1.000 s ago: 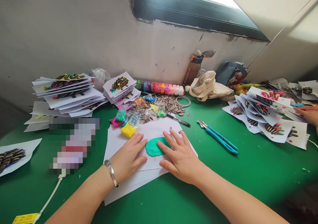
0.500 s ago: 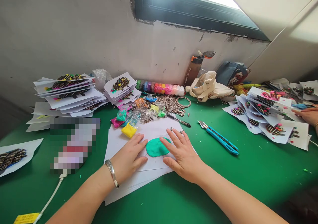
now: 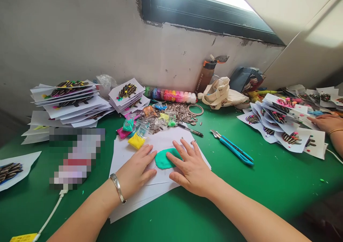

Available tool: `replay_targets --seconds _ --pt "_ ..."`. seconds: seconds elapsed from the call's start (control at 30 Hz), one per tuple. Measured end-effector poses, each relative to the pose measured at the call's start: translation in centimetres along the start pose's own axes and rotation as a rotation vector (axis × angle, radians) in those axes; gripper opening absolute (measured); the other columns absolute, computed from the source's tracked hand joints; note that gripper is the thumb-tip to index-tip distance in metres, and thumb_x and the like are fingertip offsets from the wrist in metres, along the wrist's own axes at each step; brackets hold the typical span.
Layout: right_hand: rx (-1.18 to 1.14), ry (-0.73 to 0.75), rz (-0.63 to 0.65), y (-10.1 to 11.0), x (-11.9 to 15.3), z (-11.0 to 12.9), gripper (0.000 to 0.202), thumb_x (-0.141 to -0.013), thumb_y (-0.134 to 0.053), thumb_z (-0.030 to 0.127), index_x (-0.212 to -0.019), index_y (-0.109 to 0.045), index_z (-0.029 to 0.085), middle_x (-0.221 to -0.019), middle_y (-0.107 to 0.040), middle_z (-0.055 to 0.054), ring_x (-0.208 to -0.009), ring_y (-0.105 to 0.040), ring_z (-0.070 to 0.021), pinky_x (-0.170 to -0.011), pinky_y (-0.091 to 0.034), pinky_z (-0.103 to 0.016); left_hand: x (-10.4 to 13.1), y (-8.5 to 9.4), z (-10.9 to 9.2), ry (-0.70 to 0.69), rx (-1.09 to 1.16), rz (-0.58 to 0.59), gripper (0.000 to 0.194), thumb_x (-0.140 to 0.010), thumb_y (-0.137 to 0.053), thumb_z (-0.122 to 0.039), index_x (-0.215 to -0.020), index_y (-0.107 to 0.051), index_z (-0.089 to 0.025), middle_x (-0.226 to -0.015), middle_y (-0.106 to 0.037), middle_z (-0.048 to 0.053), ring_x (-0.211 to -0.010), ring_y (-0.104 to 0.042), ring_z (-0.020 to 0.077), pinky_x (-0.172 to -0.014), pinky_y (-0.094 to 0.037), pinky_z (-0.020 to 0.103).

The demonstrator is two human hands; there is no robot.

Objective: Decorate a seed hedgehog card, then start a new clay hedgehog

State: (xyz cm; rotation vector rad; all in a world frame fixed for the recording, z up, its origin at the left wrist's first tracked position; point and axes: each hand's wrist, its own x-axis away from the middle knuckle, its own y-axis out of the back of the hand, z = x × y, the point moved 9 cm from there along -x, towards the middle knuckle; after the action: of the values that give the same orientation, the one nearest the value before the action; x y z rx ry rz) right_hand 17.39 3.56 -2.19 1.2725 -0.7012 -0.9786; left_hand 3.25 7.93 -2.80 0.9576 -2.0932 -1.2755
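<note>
A flattened oval of teal modelling clay (image 3: 162,159) lies on the top sheet of a stack of white paper (image 3: 125,195). Thin drawn lines show just below the clay. My left hand (image 3: 138,167), with a silver bangle at the wrist, rests on the paper at the clay's left edge, fingers stretched out. My right hand (image 3: 191,167) is spread over the clay's right part, its fingers apart and covering that side. Just behind the hands lie a yellow clay packet (image 3: 136,141) and a black pen (image 3: 190,129).
A blue utility knife (image 3: 235,149) lies to the right, its blade tip showing. Behind are a heap of sunflower seeds (image 3: 182,111) and a tape ring (image 3: 195,109). Stacks of seed pictures (image 3: 72,108) stand left. Another person's hand (image 3: 325,122) is at the far right.
My right hand has moved slightly left, farther over the clay. The whole view has shifted a little, and more of the other person's wrist shows at the right.
</note>
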Motion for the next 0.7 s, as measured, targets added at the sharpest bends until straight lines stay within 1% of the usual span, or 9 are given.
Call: replay_targets --seconds 0.07,0.2,0.3,0.37,0.43,0.5,0.63,0.7 --pt "0.001 -0.004 -0.019 0.2 -0.1 0.0 0.058 -0.091 -0.035 0.061 -0.143 -0.035 0.035 -0.157 -0.016 -0.006 -0.142 -0.009 -0.0372 -0.108 -0.008 -0.067 0.0 0.0 0.0 -0.008 -0.004 -0.011 0.051 -0.084 -0.054 -0.032 -0.133 -0.052 -0.015 -0.146 -0.040 0.015 -0.136 -0.033 0.0344 -0.110 -0.033 0.050" --pt "-0.010 0.007 -0.023 0.3 -0.2 -0.1 0.054 -0.092 -0.036 0.059 -0.140 -0.042 0.035 -0.155 -0.022 -0.004 -0.142 -0.011 -0.0358 -0.109 -0.010 -0.066 0.0 0.2 0.0 -0.027 0.000 -0.030 0.050 -0.084 -0.054 -0.033 -0.131 -0.053 -0.017 -0.145 -0.043 0.014 -0.135 -0.035 0.0347 -0.108 -0.035 0.051" --pt "0.011 -0.077 -0.065 0.9 -0.1 -1.2 0.053 -0.093 -0.038 0.055 -0.141 -0.040 0.033 -0.156 -0.018 -0.007 -0.142 -0.013 -0.0356 -0.108 -0.014 -0.065 0.0 0.2 0.0 -0.036 0.003 -0.055 0.049 -0.084 -0.054 -0.032 -0.130 -0.054 -0.017 -0.144 -0.044 0.014 -0.134 -0.037 0.0344 -0.109 -0.035 0.050" --pt "0.025 -0.119 -0.072 1.0 0.1 -1.8 0.052 -0.093 -0.039 0.053 -0.140 -0.042 0.031 -0.155 -0.022 -0.007 -0.141 -0.015 -0.0358 -0.108 -0.015 -0.065 0.0 0.1 0.2 -0.028 -0.005 -0.056 0.050 -0.084 -0.053 -0.033 -0.131 -0.053 -0.016 -0.144 -0.043 0.014 -0.134 -0.036 0.0342 -0.109 -0.034 0.049" --pt "0.021 -0.118 -0.053 0.9 0.2 -2.0 0.050 -0.093 -0.038 0.054 -0.137 -0.047 0.031 -0.154 -0.027 -0.006 -0.141 -0.017 -0.0360 -0.108 -0.014 -0.066 0.0 -0.1 0.3 -0.024 -0.013 -0.044 0.051 -0.084 -0.053 -0.033 -0.132 -0.052 -0.016 -0.145 -0.042 0.014 -0.135 -0.035 0.0340 -0.109 -0.034 0.049" --pt "0.012 -0.110 -0.044 0.8 0.2 -2.1 0.050 -0.093 -0.038 0.054 -0.135 -0.049 0.030 -0.153 -0.028 -0.006 -0.140 -0.019 -0.0358 -0.108 -0.015 -0.065 0.0 -0.2 0.2 -0.023 -0.018 -0.035 0.052 -0.084 -0.052 -0.034 -0.133 -0.052 -0.016 -0.145 -0.042 0.014 -0.136 -0.034 0.0341 -0.110 -0.034 0.049" --pt "0.051 -0.164 -0.134 1.4 0.5 -2.8 0.049 -0.095 -0.038 0.046 -0.139 -0.045 0.026 -0.155 -0.022 -0.011 -0.140 -0.021 -0.0343 -0.108 -0.017 -0.063 0.0 -0.2 0.0 -0.009 -0.032 -0.018 0.053 -0.085 -0.051 -0.033 -0.133 -0.051 -0.012 -0.146 -0.040 0.017 -0.136 -0.033 0.0354 -0.110 -0.032 0.051" --pt "0.062 -0.161 -0.141 1.4 0.6 -2.9 0.047 -0.095 -0.039 0.046 -0.137 -0.048 0.026 -0.153 -0.027 -0.010 -0.139 -0.023 -0.0346 -0.108 -0.016 -0.064 0.1 -0.1 -0.2 -0.011 -0.031 -0.016 0.052 -0.085 -0.052 -0.032 -0.133 -0.051 -0.012 -0.145 -0.041 0.018 -0.136 -0.033 0.0359 -0.109 -0.033 0.051"
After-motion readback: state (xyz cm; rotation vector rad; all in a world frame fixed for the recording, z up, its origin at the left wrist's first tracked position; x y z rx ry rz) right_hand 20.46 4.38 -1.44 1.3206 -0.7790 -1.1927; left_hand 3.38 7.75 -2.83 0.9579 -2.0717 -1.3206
